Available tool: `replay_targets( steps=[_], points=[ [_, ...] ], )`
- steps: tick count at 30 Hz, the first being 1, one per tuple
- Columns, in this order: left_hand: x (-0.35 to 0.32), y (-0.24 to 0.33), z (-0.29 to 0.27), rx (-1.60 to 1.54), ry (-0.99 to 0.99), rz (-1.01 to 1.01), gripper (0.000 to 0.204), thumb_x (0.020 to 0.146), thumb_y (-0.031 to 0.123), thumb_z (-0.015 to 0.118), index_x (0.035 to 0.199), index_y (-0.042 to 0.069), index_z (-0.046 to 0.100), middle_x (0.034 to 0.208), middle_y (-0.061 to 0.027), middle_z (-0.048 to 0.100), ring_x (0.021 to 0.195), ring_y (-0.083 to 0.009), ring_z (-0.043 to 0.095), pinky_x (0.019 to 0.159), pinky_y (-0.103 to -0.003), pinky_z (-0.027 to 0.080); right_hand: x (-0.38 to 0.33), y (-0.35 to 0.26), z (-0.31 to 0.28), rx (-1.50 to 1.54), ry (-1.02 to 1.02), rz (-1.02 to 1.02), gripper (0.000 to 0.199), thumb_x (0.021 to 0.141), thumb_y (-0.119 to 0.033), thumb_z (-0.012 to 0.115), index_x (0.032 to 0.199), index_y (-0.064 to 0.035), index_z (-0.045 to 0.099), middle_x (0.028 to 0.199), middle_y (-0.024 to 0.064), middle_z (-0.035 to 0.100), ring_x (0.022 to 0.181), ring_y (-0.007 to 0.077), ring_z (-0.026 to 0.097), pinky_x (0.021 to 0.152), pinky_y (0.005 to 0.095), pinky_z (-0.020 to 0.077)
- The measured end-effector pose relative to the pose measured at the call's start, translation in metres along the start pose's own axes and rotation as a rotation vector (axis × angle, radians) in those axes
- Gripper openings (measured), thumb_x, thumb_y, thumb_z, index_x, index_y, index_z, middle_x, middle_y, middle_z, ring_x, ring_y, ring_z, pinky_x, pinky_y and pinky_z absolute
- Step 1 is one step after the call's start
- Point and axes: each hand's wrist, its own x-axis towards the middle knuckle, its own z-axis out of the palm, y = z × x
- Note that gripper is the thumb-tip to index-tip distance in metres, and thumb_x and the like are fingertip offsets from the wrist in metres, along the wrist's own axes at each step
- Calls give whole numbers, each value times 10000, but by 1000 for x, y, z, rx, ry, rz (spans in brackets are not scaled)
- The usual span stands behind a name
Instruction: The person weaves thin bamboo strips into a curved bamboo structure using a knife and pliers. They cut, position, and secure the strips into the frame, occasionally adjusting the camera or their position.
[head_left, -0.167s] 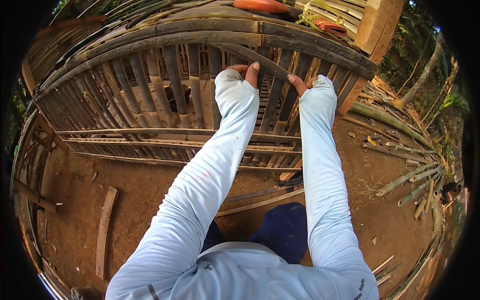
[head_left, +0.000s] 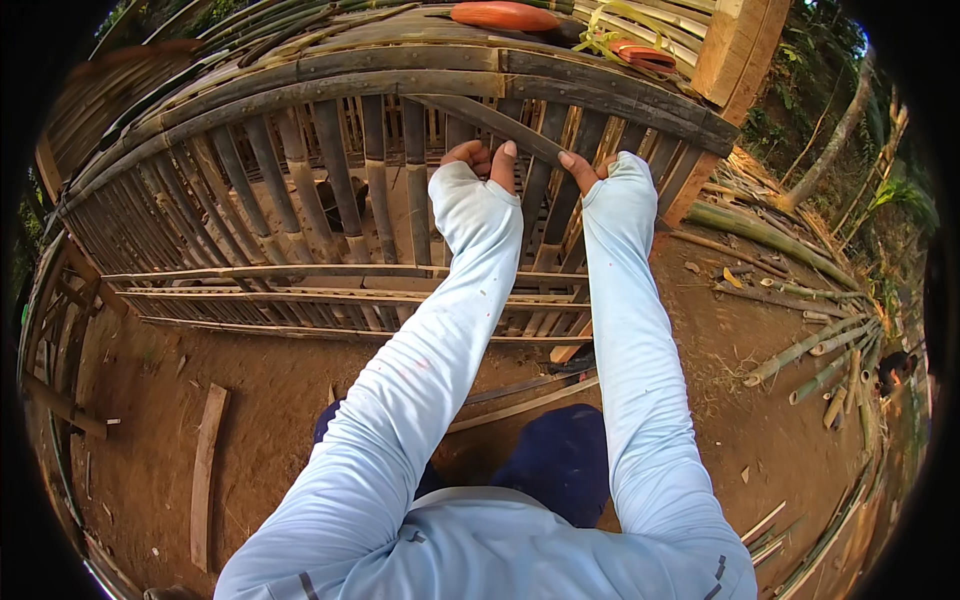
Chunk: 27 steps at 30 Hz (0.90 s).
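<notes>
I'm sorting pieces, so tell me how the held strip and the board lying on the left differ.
The strip is dark; the board is paler brown. The strip slants, held by the left hand and right hand; the board lies on the ground. The strip looks narrower than the board. Both are long and slim.

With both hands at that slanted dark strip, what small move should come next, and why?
Perhaps raise the right hand slightly, bringing the strip closer in line with the rail: its left end appears near the rail's lower edge, while the other end slants down to that hand.
</notes>
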Motion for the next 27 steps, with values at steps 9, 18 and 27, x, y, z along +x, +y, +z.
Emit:
replay_targets(
  steps=[9, 18, 27],
  points=[
    [-26, -5, 27, 97, 87, -31, 684, 855, 366, 717, 1316, -80, 479, 1268, -271, 558, 1175, -349, 555, 985, -392, 432, 0, -2, -3, 26, 6, -20, 619, 658, -486, 856, 510, -56, 436, 471, 60, 406, 424, 195, 404, 424, 374, 354],
    [-17, 23, 21, 104, -90, -182, 756, 911, 508, 587, 1361, -80, 429, 1261, -281, 553, 1162, -361, 560, 974, -394, 435, -1, -4, -4, 17, -47, 17, 620, 670, -518, 844, 576, -62, 434, 503, 50, 431, 467, 184, 421, 462, 353, 369],
    [-19, 14, 34, 61, 18, -163, 700, 915, 512, 589, 1315, -53, 491, 1194, -233, 604, 1084, -330, 600, 923, -376, 459, 0, 4, -2, -43, 33, -116, 625, 668, -529, 841, 600, -47, 450, 530, 68, 455, 482, 195, 452, 470, 369, 382]
  ],
)
